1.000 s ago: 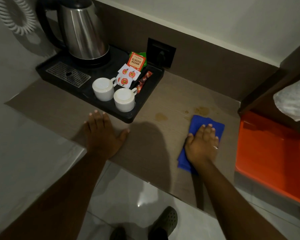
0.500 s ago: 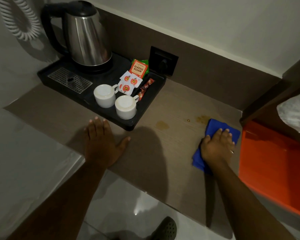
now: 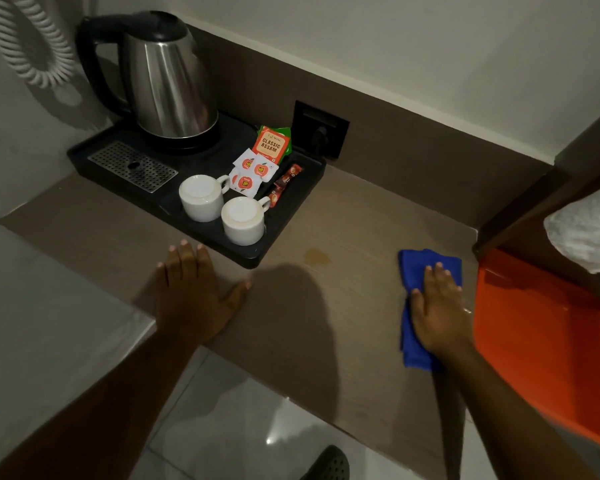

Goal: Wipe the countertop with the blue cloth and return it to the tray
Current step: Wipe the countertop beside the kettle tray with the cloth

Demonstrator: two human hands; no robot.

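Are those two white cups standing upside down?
Upside down. Both white cups show flat closed bases with foot rings on top, rims down on the black tray.

Looks like a hotel room to me: kettle (image 3: 168,84) on hospitality tray (image 3: 291,202), cups (image 3: 201,197), tea sachets (image 3: 270,147).

the countertop (image 3: 309,323) at centre frame looks like matt wood-grain laminate. the blue cloth (image 3: 411,344) at right is soft, napped fabric. the orange tray (image 3: 534,358) at the right edge is smooth, slightly glossy plastic. upper left, the kettle (image 3: 168,84) is brushed, shiny metal; the cups (image 3: 201,199) are glazed white ceramic on a matt black tray (image 3: 284,216).
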